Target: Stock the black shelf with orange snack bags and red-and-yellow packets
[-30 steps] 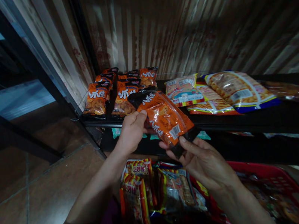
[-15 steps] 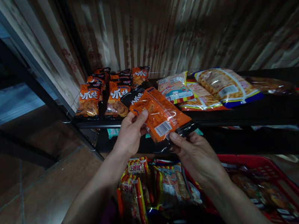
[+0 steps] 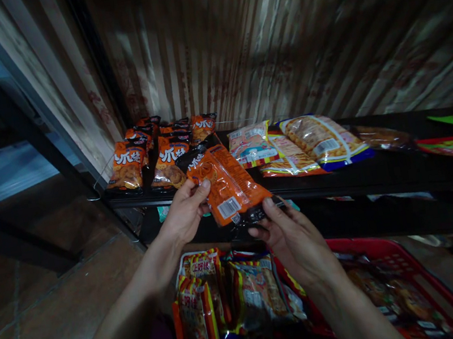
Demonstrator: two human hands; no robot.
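An orange and black snack bag (image 3: pixel 232 177) is held between my two hands in front of the shelf, its barcode side facing up. My left hand (image 3: pixel 187 210) pinches its left edge, thumb on top. My right hand (image 3: pixel 292 233) grips the black lower right corner between thumb and fingers. Just behind it on the shelf stand several matching orange bags, the nearest being one upright bag (image 3: pixel 171 158) and another at the left end (image 3: pixel 126 165).
Other snack bags lie along the black shelf (image 3: pixel 403 176), among them a large peanut-coloured bag (image 3: pixel 325 139). Below, a red basket (image 3: pixel 399 257) holds several packets, with red and yellow bags (image 3: pixel 197 311) beside it. A dark metal post (image 3: pixel 27 132) rises at left; a striped curtain (image 3: pixel 211 46) hangs behind.
The view has shifted slightly, so the shelf appears a little lower and further left. Both hands keep hold of the orange snack bag, and my right thumb has slid along its lower edge.
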